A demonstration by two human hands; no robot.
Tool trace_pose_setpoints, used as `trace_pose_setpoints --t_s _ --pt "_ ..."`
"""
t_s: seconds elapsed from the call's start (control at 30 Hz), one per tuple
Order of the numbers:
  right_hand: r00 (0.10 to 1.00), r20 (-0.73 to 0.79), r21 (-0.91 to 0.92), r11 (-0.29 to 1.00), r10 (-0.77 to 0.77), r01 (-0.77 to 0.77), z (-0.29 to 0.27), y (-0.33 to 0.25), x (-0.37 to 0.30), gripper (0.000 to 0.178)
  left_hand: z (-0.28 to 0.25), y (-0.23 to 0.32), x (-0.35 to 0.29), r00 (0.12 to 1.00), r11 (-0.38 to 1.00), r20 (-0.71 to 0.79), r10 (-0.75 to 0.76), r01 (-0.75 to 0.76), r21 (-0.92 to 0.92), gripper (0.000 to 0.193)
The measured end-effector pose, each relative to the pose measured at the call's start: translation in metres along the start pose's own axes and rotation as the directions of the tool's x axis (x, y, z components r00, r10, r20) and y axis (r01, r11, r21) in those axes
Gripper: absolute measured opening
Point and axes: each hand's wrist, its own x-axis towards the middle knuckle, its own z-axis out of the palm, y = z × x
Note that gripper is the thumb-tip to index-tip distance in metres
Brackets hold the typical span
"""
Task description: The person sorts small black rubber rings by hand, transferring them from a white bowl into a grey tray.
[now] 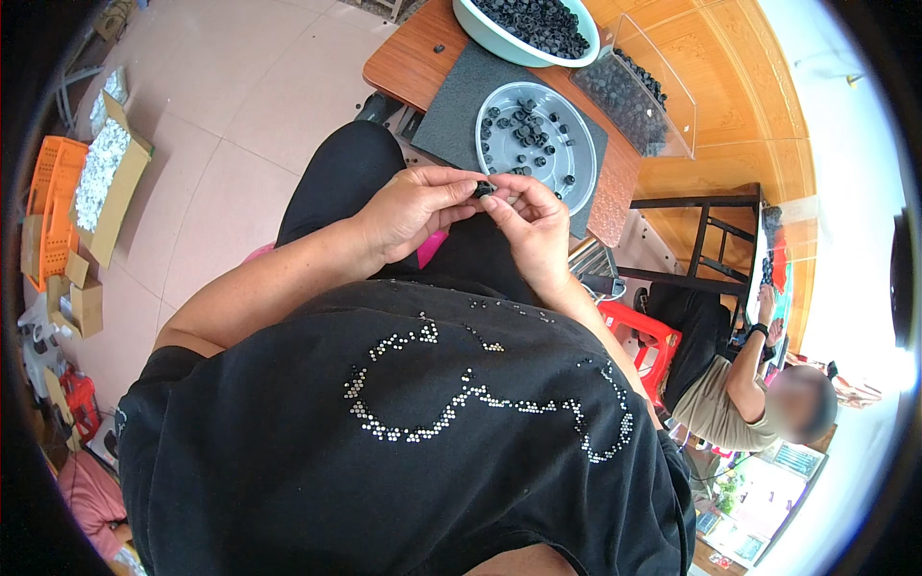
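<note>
Over my lap, my left hand (420,206) and my right hand (527,223) meet at the fingertips. Between them they pinch a small black part (483,189), round and cap-like as far as it shows; the fingers cover much of it. Just beyond my hands stands a clear round plastic tray (492,158) with several similar black parts (529,125) scattered in it. The tray rests on a dark grey mat (451,120) on a brown wooden table (403,65).
A pale green basin (468,21) heaped with black parts and a clear bin (677,96) of them stand at the back. At left are an orange crate (60,163) and a cardboard box (123,197) of white pieces. Right, another person (735,394) sits near a red stool (653,331).
</note>
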Motion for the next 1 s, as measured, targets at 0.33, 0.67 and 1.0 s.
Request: trace_pose_setpoints --t_s 0.33,0.67,1.0 --pt "0.999 -0.053 0.076 0.997 -0.004 0.008 0.004 -0.006 -0.001 0.018 0.006 0.006 -0.004 1.000 1.000 -0.011 0.015 -0.015 -0.004 0.022" --pt "0.992 -0.057 -0.282 0.955 -0.117 0.096 -0.001 0.000 -0.003 0.012 0.006 0.006 -0.004 0.998 0.977 -0.043 0.048 -0.038 0.208 0.021" --pt "0.963 -0.130 -0.298 0.936 -0.237 0.190 0.006 0.007 0.001 0.018 0.008 0.007 -0.005 0.992 0.968 -0.086 0.095 -0.072 0.240 0.023"
